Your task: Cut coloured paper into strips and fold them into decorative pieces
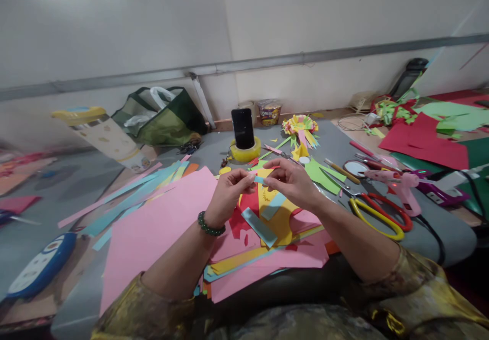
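Note:
Between my two hands is a small light-blue paper strip (259,179), raised over the paper pile. My left hand (233,188), with a green bead bracelet at the wrist, pinches the strip's left end. At the other end, my right hand (292,181) has its fingers closed on it. Below lie two more blue paper strips (260,228), on top of a yellow paper piece (282,235). Red paper (239,223) and pink sheets (263,279) lie around and beneath these.
To the right are scissors (382,218) with red and yellow handles and a pink glue gun (405,185). A phone (243,129) stands in a yellow tape roll (246,150) behind my hands. A tumbler (109,139) and a large pink sheet (153,233) are on the left.

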`<state>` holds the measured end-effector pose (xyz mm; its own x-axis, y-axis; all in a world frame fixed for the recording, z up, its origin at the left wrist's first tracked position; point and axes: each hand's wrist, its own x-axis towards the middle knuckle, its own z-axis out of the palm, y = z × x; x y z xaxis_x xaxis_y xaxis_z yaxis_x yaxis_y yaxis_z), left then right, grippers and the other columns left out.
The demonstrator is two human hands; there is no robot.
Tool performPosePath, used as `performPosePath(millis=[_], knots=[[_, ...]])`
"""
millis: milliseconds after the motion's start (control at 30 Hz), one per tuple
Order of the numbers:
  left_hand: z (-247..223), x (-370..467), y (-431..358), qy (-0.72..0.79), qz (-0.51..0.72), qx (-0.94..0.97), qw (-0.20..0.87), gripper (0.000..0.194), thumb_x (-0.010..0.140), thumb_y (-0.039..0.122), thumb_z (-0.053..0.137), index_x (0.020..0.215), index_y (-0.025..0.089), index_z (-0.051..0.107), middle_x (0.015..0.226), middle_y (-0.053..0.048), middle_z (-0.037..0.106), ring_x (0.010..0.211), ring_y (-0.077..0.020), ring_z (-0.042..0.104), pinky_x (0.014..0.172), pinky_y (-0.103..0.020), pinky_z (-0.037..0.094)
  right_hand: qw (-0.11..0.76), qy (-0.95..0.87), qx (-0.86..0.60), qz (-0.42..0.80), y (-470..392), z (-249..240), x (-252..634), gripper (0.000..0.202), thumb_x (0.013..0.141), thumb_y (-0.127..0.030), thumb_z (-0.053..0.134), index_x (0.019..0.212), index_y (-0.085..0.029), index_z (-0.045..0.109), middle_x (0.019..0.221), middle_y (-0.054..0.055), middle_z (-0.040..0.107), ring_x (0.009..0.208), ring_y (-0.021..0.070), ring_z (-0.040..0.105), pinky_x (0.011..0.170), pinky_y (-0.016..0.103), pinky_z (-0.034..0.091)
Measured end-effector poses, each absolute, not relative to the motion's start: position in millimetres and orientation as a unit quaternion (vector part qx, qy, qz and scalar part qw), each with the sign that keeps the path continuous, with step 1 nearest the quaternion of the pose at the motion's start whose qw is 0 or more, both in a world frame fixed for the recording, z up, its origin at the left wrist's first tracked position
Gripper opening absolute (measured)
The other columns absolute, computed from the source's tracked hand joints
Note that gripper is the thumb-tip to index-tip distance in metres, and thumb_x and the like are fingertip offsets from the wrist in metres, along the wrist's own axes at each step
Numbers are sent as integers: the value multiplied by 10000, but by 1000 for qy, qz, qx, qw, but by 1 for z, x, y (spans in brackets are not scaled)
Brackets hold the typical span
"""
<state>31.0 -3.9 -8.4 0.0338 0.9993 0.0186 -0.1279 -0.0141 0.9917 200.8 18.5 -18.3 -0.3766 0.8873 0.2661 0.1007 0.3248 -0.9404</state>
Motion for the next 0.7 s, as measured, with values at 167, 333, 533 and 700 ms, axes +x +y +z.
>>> performPosePath(millis=[167, 333, 533, 700], knots=[[-10, 32, -3, 450, 528, 486, 532, 372, 556, 478, 822, 590, 167, 622, 552, 26, 599, 508, -88, 538, 545, -216, 462, 435, -681, -337, 483, 19, -18, 201, 249, 823, -406, 605, 958, -208, 537, 683, -20, 666, 628, 143, 680, 624, 289, 549], [-6, 31, -4, 452, 504, 471, 566, 383, 596, 481, 813, 641, 161, 609, 613, 12, 637, 545, -99, 585, 562, -208, 480, 433, -735, -338, 398, 22, -20, 204, 172, 802, -278, 632, 943, -193, 582, 685, -15, 673, 624, 133, 644, 577, 259, 512], [-7, 26, -3, 426, 337, 394, 741, 406, 747, 522, 703, 702, 123, 643, 578, -46, 650, 475, -121, 604, 474, -203, 465, 425, -833, -240, 261, 23, -14, 212, 116, 869, -158, 549, 810, -204, 637, 811, 21, 710, 780, 141, 644, 736, 289, 521], [-12, 26, -3, 376, 334, 419, 756, 389, 583, 450, 861, 662, 123, 666, 576, -3, 617, 488, -82, 563, 474, -169, 456, 419, -842, -226, 256, 24, -15, 213, 112, 872, -163, 546, 898, -206, 646, 916, 48, 717, 871, 157, 651, 786, 310, 528]])
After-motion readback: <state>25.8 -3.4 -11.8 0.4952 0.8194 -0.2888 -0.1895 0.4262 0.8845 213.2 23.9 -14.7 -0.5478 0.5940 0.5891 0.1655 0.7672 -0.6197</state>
